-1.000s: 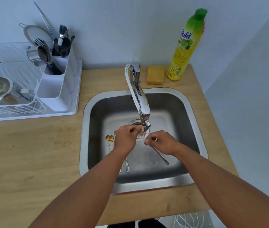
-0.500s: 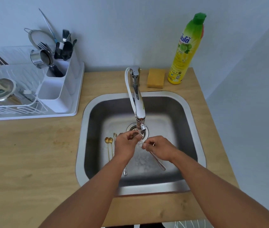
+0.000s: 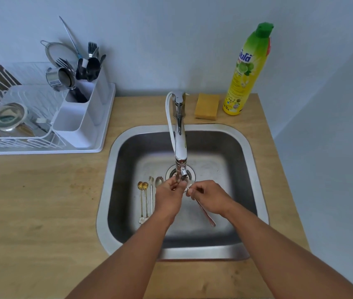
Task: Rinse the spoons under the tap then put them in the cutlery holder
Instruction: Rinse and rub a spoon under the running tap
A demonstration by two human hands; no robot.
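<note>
Head camera, middle of the frame: both hands meet under the tap — right hand pinches a spoon, left hand curls at its bowl. More spoons lie left in the sink; the cutlery holder sits upper left.

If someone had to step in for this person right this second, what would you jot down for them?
Right hand: pinching a long-handled spoon by its neck, bowl end under the tap.
Left hand: at the spout, fingers on the spoon's bowl; whether it grips anything I cannot tell.
In the sink: two gold spoons and two silver ones lie left of the left hand.
Cutlery holder sits in the white rack on the left and already holds utensils.
Done: unclear. Left: finish this rinse, rinse the four others, put all in the holder.
</note>
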